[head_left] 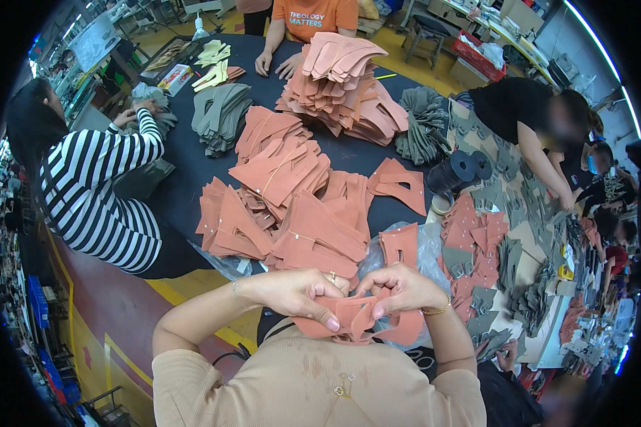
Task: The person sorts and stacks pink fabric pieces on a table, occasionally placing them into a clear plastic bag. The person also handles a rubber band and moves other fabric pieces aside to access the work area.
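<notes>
At the far left of the frame a person in a black-and-white striped top (96,192) leans over the edge of a black table (178,171), hands up by a small grey heap. Right of that sleeve, in the upper middle, a stack of grey cut pieces (221,114) lies on the table, with a few pale yellow pieces (212,65) beyond it. Toward the centre, terracotta cut pieces (285,206) spread in overlapping piles, and a taller stack of pink-tan pieces (338,85) rises at the upper centre in front of a person in an orange shirt (313,14). Low in the centre, the left hand (295,292) and the right hand (399,288) meet close together, thumbs and fingers of both pinched on one folded terracotta piece (352,317) held just above the wearer's beige top. Right of centre, black spools (456,171) stand at the table's edge, and further right grey and terracotta pieces cover a brown work surface (509,192), where a person in black (513,107) bends over it.
</notes>
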